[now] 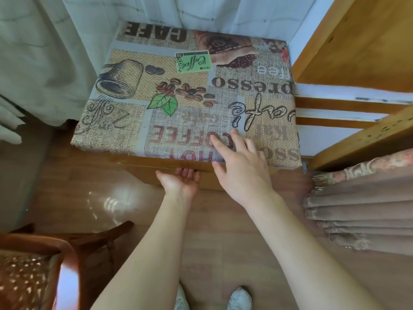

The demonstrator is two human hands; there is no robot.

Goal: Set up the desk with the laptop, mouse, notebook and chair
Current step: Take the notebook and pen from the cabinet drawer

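Observation:
A small desk with a coffee-print cloth fills the middle of the head view; its wooden front edge shows below the cloth. My left hand is palm up under that front edge, fingers curled beneath the wood. My right hand hovers over the near right part of the top, fingers spread and reaching onto the cloth. A wooden chair with a patterned seat stands at the lower left, only partly in frame. No laptop, mouse or notebook is in view.
White curtains hang at the left and behind the desk. A wooden frame with slats stands at the right, and a brown pleated bedspread below it. The floor is glossy wood; my white shoes show at the bottom.

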